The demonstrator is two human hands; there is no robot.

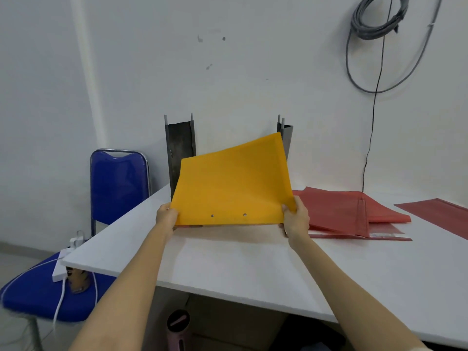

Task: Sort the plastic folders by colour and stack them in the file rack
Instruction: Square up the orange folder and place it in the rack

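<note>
A yellow plastic folder (233, 183) is held tilted above the white table (253, 264), its far edge raised toward the wall. My left hand (166, 216) grips its near left corner and my right hand (295, 219) grips its near right corner. Behind it stands the dark metal file rack (179, 148), with one upright side panel at the left and another at the right (287, 135); the folder hides the rack's middle and base. Several red folders (347, 211) lie in a loose pile on the table to the right, and another red folder (440, 211) lies at the far right edge.
A blue chair (119, 183) stands left of the table, with a white power strip (60, 267) and cable on its seat. A coil of grey cable (379, 19) hangs on the wall at upper right. A pink bottle (178, 328) stands under the table.
</note>
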